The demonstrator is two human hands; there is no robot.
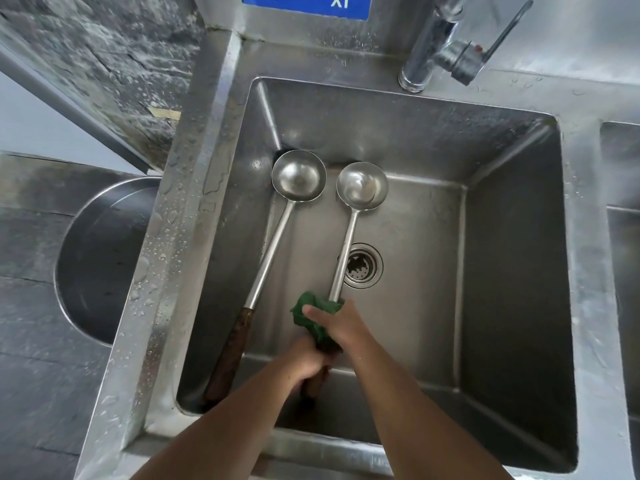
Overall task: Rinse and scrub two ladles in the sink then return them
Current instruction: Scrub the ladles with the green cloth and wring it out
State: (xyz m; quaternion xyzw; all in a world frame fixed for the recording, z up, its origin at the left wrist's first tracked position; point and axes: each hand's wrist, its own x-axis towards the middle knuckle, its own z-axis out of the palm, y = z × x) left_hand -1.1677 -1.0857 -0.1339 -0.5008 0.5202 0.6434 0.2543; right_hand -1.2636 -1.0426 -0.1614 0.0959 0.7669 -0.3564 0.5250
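Two steel ladles with dark wooden handles lie in a steel sink (512,271), bowls up toward the far wall. The left ladle (273,237) leans along the sink's left wall, untouched. The right ladle (348,233) runs past the drain. My left hand (304,362) grips its wooden handle near the front of the basin. My right hand (337,323) presses a green scrub cloth (313,318) around the shaft just above the handle.
A chrome tap (440,46) stands behind the sink at the right, its spout out of view and no water running. A second basin (623,202) lies to the right. A round steel basin (100,261) sits on the floor to the left. The rim is wet.
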